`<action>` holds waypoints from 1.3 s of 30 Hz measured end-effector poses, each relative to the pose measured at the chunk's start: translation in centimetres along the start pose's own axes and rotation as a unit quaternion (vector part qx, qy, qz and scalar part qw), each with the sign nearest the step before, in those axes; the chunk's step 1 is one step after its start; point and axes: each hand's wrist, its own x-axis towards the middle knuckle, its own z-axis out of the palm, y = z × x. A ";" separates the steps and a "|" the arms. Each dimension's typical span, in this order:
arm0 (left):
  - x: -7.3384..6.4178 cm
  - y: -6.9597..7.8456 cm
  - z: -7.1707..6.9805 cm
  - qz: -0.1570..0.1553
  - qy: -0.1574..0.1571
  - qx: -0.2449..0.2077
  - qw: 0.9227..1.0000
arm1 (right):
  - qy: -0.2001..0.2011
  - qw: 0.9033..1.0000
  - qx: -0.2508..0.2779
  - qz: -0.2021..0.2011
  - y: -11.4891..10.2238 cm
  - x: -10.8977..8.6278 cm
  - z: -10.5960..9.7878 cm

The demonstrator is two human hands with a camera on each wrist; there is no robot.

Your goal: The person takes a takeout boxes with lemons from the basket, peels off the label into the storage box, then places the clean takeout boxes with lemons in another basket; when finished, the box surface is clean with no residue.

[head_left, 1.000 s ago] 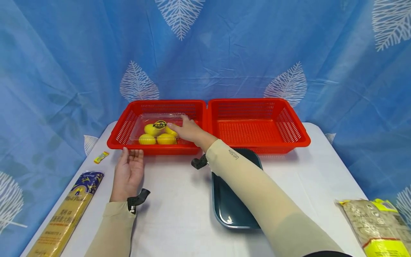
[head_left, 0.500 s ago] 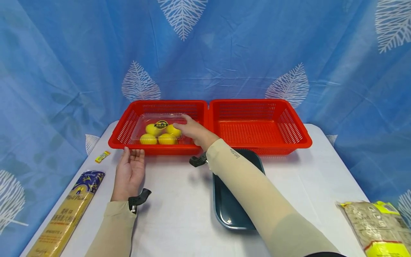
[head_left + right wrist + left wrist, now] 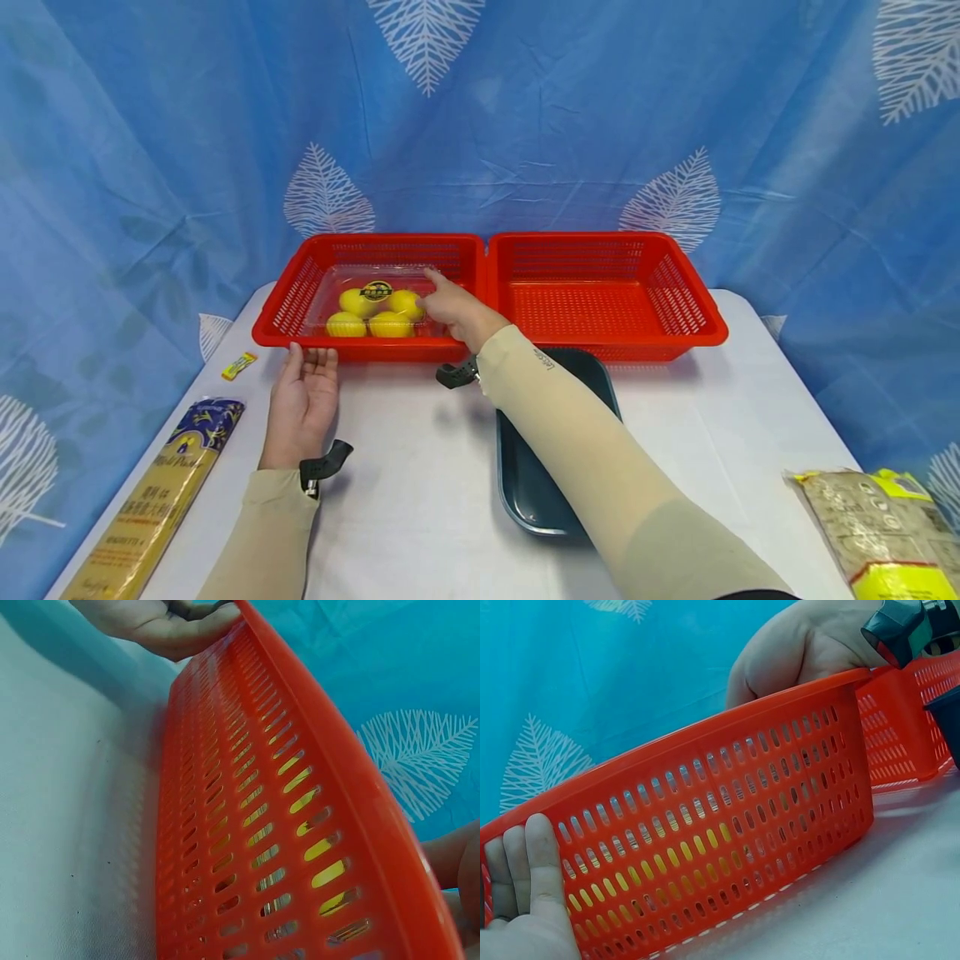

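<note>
A clear plastic box point(image 3: 318, 312) with a dark label holds several yellow fruits point(image 3: 358, 302). It lies in the left red basket point(image 3: 367, 351). My right hand point(image 3: 461, 310) reaches over that basket's front edge, its fingers at the right end of the box. My left hand point(image 3: 303, 408) is palm up at the basket's front left, with its fingertips just under the rim. In the left wrist view, the left fingers point(image 3: 544, 851) lie extended against the slotted wall. Through the slots in the right wrist view, yellow fruit shows; most of the right hand is hidden there.
A second red basket point(image 3: 600, 340) adjoins on the right. A dark tray point(image 3: 540, 496) lies under the right forearm. At the left are a spaghetti pack point(image 3: 150, 508) and a small yellow packet point(image 3: 239, 366). A beige bag point(image 3: 873, 517) sits front right.
My right hand has drawn slightly right, off the fruits to the box's right end, and its fingers have come closer together. My left hand stays at the basket's front rim.
</note>
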 end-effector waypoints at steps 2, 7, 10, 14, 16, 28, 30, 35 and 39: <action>0.0 -0.1 0.0 0.002 -0.001 0.003 1.000 | -0.002 1.000 0.001 0.000 0.1 0.0 0.0; -0.1 -0.1 -0.1 0.003 -0.004 0.006 1.000 | -0.003 1.000 0.001 -0.004 0.0 -0.2 -0.1; -0.1 0.0 0.0 0.001 -0.005 0.003 1.000 | 0.001 1.000 -0.002 -0.005 0.0 -0.2 0.0; -0.1 0.0 0.0 0.006 -0.007 0.013 1.000 | 0.003 1.000 -0.010 -0.015 0.0 -0.2 0.1; -0.1 0.1 0.0 0.007 -0.006 0.015 1.000 | 0.001 1.000 -0.008 -0.021 0.0 -0.1 0.2; -0.1 0.2 0.0 0.005 -0.002 0.025 1.000 | 0.017 0.999 -0.026 -0.032 0.3 0.1 0.4; -0.1 0.2 -0.1 0.005 -0.003 0.024 1.000 | 0.014 0.999 -0.023 -0.037 0.3 0.1 0.4; -0.1 0.1 -0.1 0.008 -0.009 0.020 1.000 | 0.009 0.999 -0.010 -0.037 0.1 0.1 0.2; 0.0 0.1 -0.2 0.010 -0.013 0.021 1.000 | 0.004 0.999 -0.013 -0.037 -0.2 0.0 0.1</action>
